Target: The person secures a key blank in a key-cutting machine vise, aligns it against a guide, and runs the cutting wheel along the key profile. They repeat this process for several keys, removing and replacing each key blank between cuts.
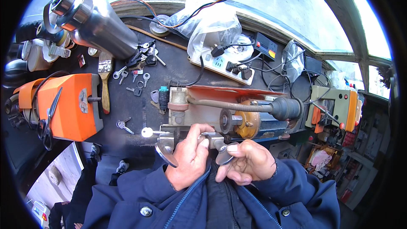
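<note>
A key-cutting machine (203, 97) lies across the bench in front of me, with a motor, a cutter wheel (226, 121) and two small vises along its near side. In the left vise (166, 139) a silver key (147, 132) sticks out leftward. My left hand (186, 157) is closed at the right vise (215, 139), thumb and forefinger pinched together at its jaw; what they pinch is mostly hidden. The left knob (166, 155) is beside that hand, its round plate tilted. My right hand (249, 163) grips the right vise's knob (224, 156) between thumb and fingers.
Loose keys (146, 57) lie beyond the machine, near a steel flask (99, 23) and a paintbrush (105, 76). An orange machine (70, 106) with scissors (51, 116) stands left. A power strip (220, 65) and tangled cables lie behind; another key machine (333, 108) is right.
</note>
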`<state>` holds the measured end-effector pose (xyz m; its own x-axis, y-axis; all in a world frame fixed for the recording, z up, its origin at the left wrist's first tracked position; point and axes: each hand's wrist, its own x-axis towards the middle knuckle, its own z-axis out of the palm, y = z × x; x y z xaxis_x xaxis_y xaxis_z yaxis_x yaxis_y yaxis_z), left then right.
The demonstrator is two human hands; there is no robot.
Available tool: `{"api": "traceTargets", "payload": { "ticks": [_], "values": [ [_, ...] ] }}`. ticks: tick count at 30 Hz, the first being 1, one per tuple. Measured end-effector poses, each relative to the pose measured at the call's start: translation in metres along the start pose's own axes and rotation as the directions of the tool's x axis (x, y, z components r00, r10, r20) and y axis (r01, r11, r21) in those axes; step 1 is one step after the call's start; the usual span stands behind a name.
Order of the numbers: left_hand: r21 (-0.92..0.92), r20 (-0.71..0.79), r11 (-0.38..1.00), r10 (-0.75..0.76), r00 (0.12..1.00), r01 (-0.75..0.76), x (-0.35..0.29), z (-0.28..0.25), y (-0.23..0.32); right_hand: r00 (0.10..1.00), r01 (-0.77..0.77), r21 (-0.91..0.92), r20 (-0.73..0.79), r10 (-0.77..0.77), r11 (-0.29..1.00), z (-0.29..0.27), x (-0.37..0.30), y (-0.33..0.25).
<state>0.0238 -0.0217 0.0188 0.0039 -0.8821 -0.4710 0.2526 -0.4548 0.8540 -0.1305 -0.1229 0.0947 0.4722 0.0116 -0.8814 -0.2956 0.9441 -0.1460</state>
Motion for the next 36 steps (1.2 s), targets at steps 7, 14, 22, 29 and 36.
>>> {"api": "traceTargets", "payload": {
  "ticks": [7, 14, 22, 29, 36],
  "values": [
    [-0.408, -0.02, 0.908, -0.11, 0.994, 0.092, -0.008, 0.006, -0.012, 0.996, -0.029, -0.234, 0.081, 0.049, 0.972, -0.004, 0.01, -0.007],
    [-0.557, 0.049, 0.827, -0.048, 0.998, 0.067, -0.015, 0.007, -0.028, 0.991, 0.136, -0.379, 0.061, -0.122, 0.915, 0.008, -0.001, 0.031],
    [-0.65, 0.158, 0.743, -0.074, 0.985, 0.16, -0.006, 0.023, -0.027, 0.993, 0.114, -0.34, 0.013, -0.117, 0.933, -0.014, -0.012, 0.021],
    [-0.635, 0.108, 0.763, -0.06, 0.992, 0.116, -0.002, 0.036, -0.025, 0.989, 0.137, -0.361, 0.005, -0.145, 0.923, -0.019, -0.016, 0.013],
    [-0.657, 0.102, 0.743, -0.074, 0.992, 0.123, 0.002, 0.035, -0.028, 0.996, 0.092, -0.307, 0.047, -0.081, 0.947, -0.027, -0.013, 0.008]
  ]
}}
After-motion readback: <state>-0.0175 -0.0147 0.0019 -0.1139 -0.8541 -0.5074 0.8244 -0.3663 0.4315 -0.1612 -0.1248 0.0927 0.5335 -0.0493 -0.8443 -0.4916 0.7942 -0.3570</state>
